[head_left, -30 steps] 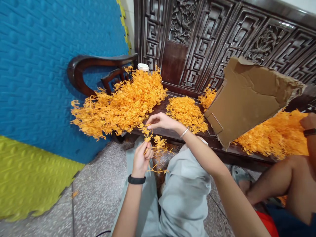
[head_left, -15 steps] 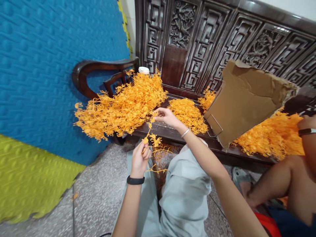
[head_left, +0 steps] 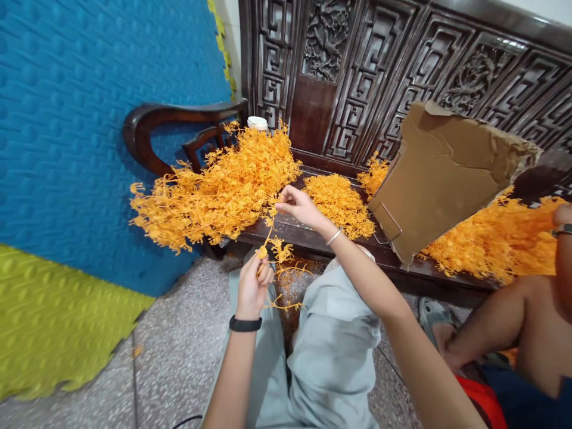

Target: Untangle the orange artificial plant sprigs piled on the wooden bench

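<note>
My left hand is closed around the lower end of an orange plastic sprig, held upright above my lap. At its upper end, my right hand pinches the sprig between thumb and fingertips. Orange branching stems hang just right of my left hand, over the gap between my knees. A large heap of orange plastic sprigs lies beyond my hands to the left, on the dark wooden bench. A smaller pile of orange pieces sits behind my right wrist.
A cardboard piece leans on the bench at the right, beside a thin metal wire. Another person's arm reaches toward the right-hand orange heap. A white round container stands behind the left heap. Blue mats line the left.
My right hand has risen slightly and its fingers have closed more at the sprig's top. The other person's hand has shifted right. The view has moved a little.
</note>
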Motion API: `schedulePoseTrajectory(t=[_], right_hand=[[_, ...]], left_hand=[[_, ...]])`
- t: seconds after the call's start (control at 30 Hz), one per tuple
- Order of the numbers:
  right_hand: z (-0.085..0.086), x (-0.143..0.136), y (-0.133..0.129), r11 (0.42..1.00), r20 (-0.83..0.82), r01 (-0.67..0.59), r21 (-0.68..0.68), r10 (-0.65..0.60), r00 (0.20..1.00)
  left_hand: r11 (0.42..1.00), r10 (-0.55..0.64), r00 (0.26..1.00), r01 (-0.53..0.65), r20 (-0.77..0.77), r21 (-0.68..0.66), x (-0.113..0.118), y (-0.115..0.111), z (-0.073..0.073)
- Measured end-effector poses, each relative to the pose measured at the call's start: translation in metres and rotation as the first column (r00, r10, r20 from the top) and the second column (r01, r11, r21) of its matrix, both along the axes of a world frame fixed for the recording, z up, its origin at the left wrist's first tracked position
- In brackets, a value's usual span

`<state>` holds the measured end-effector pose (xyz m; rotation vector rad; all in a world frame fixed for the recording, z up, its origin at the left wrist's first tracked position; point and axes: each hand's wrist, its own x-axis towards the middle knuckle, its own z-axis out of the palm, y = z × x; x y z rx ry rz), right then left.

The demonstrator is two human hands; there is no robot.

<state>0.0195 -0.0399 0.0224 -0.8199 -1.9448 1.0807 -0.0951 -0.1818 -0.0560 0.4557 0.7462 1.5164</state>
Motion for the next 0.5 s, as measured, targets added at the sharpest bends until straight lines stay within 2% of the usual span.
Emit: schedulePoseTrajectory(t=[0.1,0.33,0.5], right_hand=[[0.001,0.0,-0.002,0.999,-0.07,0.009,0.032,-0.007,0.998],[-0.005,0.0,0.005,0.968,-0.113,0.224,0.113,-0.212,0.971],[-0.008,-0.004,0.004,0.934,-0.151,0.325,0.148,-0.303,0.941]], left_hand=[[1.0,-0.023,1.0,0.023,0.001,0.014,0.002,0.0,0.002],[0.994,-0.096,0.995,0.096,-0.005,0.052,0.015,-0.001,0.006],[0.991,-0.115,0.993,0.114,0.008,0.075,0.021,0.0,0.006]])
